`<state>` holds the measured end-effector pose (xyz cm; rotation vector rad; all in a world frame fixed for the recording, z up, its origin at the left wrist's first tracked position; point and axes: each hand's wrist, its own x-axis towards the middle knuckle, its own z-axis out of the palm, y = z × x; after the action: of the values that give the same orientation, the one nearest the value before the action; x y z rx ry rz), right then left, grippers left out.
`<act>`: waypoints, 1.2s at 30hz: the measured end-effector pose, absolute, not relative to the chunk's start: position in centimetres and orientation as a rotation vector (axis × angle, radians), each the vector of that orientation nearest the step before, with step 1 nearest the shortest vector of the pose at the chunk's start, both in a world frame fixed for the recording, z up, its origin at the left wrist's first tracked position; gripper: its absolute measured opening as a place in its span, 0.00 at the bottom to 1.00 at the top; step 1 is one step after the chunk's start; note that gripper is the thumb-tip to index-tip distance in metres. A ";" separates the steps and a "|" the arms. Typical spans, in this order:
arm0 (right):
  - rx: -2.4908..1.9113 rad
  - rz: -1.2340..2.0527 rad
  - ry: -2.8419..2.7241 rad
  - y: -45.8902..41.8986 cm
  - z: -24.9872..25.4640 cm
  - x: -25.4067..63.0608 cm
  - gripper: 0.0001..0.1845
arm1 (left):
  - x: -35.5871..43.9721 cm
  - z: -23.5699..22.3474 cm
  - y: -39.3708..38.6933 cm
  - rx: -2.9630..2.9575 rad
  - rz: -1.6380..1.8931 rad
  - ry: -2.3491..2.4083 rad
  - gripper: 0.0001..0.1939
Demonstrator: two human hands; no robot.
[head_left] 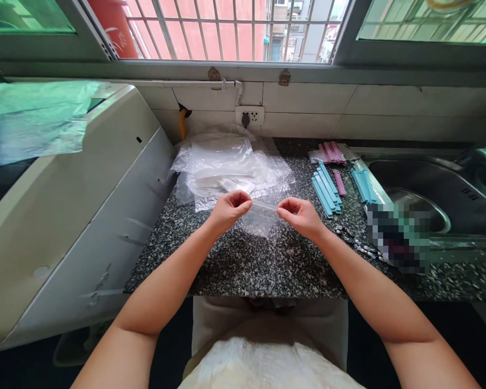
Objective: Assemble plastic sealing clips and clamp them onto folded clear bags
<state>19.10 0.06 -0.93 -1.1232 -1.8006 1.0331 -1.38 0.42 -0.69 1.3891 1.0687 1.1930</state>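
A small clear plastic bag is stretched by its top edge between my two hands, over the speckled countertop. My left hand pinches the bag's left corner, and my right hand pinches the right one. Nothing shows inside the bag. Just beyond my left hand lies a loose pile of larger clear plastic bags. To the right of my right hand are stacked light-blue strips, with a short pink strip beside them.
More pink strips lie farther back, and further blue strips rest near the metal sink. A pixelated package lies at the sink's front. A pale slanted panel bounds the left side. A wall socket holds a plug.
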 end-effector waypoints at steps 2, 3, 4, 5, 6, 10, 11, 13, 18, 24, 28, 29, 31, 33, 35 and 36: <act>-1.129 1.021 -1.796 0.1 -0.9 19.2 0.10 | -1.5 -0.7 0.4 1.394 1.199 1.072 0.08; -1.132 1.016 -1.799 0.1 -0.9 19.2 0.10 | -1.5 -0.7 0.4 1.399 1.198 1.071 0.08; -1.136 1.011 -1.805 0.1 -0.9 19.2 0.10 | -1.5 -0.6 0.4 1.402 1.196 1.070 0.08; -1.140 1.003 -1.812 0.1 -0.9 19.2 0.10 | -1.4 -0.6 0.4 1.403 1.194 1.068 0.08; -1.144 0.993 -1.819 0.1 -0.9 19.2 0.10 | -1.4 -0.6 0.4 1.399 1.194 1.065 0.07; -1.154 0.970 -1.842 0.1 -0.9 19.2 0.10 | -1.4 -0.6 0.5 1.366 1.189 1.067 0.07; -1.155 0.972 -1.841 0.1 -0.9 19.2 0.10 | -1.4 -0.6 0.6 1.361 1.189 1.070 0.07; -1.152 0.986 -1.831 0.1 -1.0 19.2 0.10 | -1.4 -0.6 0.6 1.363 1.192 1.073 0.07; -1.130 1.032 -1.774 0.3 -1.2 19.1 0.10 | -1.4 -0.6 0.7 1.384 1.202 1.062 0.07; -1.110 1.047 -1.752 0.3 -1.2 19.1 0.10 | -1.3 -0.8 0.8 1.371 1.219 1.068 0.07; -1.122 1.031 -1.773 0.3 -1.1 19.2 0.10 | -1.4 -0.9 0.9 1.367 1.239 1.072 0.07; -1.129 1.022 -1.781 0.3 -1.1 19.3 0.10 | -1.4 -0.9 0.9 1.373 1.242 1.074 0.08; -1.142 1.003 -1.790 0.3 -1.1 19.3 0.10 | -1.4 -0.8 1.0 1.386 1.243 1.076 0.08; -1.145 1.000 -1.789 0.3 -1.1 19.3 0.10 | -1.4 -0.8 1.0 1.389 1.238 1.076 0.08; -1.140 1.008 -1.778 0.3 -1.0 19.3 0.10 | -1.3 -0.8 1.0 1.383 1.232 1.073 0.09; -1.135 1.012 -1.773 0.2 -1.0 19.2 0.10 | -1.3 -0.7 1.0 1.378 1.232 1.070 0.08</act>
<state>19.25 0.25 -0.97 -1.1353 -1.7729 1.0119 -1.30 0.97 -0.75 1.3783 1.0697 1.2324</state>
